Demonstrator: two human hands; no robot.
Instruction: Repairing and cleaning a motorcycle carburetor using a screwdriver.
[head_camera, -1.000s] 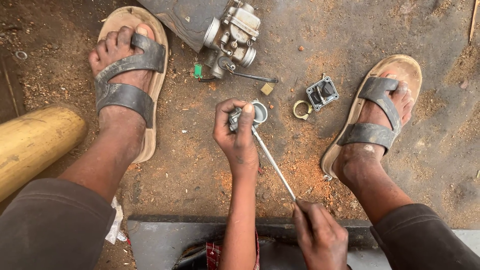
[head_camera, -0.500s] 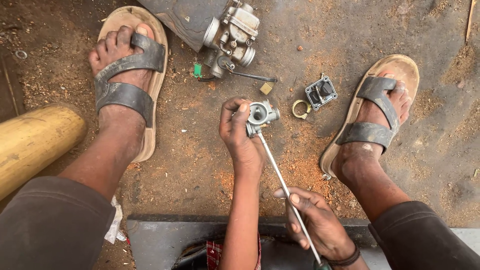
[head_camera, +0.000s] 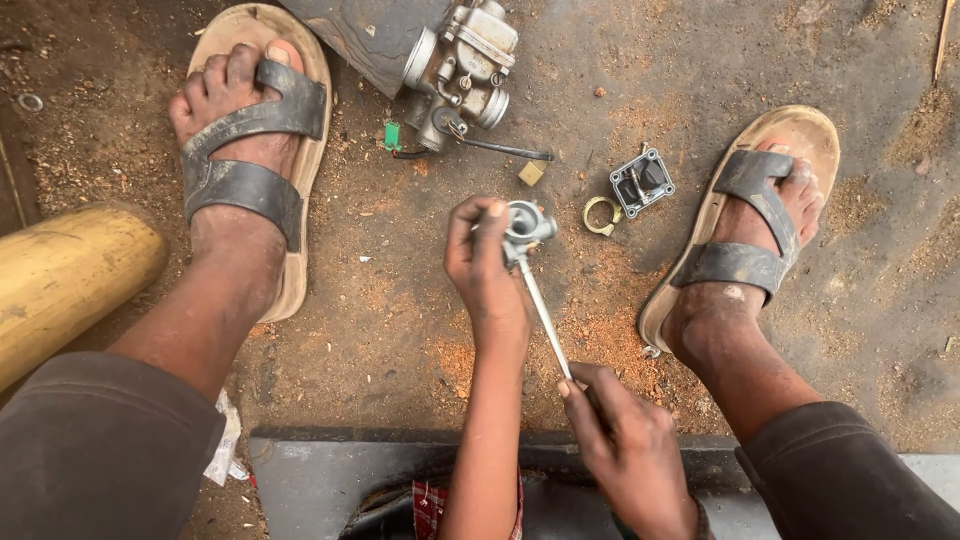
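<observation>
1. Bare dirt ground (head_camera: 400, 330) strewn with sawdust fills the frame; a yellow cylinder (head_camera: 60, 280) lies at left, a carburetor body (head_camera: 465, 70) at top centre.
2. Since the earlier frame, the right hand (head_camera: 625, 450) has slid up the shaft.
3. The screwdriver (head_camera: 545, 320) runs diagonally, tip toward upper left, gripped by the right hand at lower centre.
4. The left hand (head_camera: 485, 270) clasps a small metal part (head_camera: 525, 225) at centre.
</observation>
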